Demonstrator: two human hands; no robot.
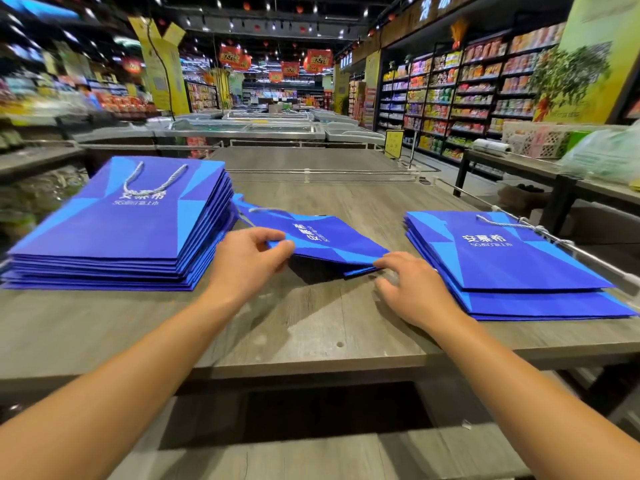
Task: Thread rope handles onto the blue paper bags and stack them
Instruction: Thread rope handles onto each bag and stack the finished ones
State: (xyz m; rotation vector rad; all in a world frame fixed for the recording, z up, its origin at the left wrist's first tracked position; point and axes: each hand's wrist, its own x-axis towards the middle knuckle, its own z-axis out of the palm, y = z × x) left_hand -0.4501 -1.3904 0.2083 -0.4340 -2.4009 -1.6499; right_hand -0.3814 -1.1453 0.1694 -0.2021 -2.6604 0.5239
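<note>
I see the blue bag lifted off the worktop between my hands: left hand pinches its near corner, right hand touches its edge with loose fingers.

Left hand pinches a flat blue paper bag above the grey wood-grain table. Right hand touches its near corner. Bag stacks lie on both sides.

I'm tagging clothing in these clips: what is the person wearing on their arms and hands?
Nothing shows: both forearms are bare up to the frame edge, with no sleeves, gloves, watch or rings visible on the left hand or right hand.
</note>
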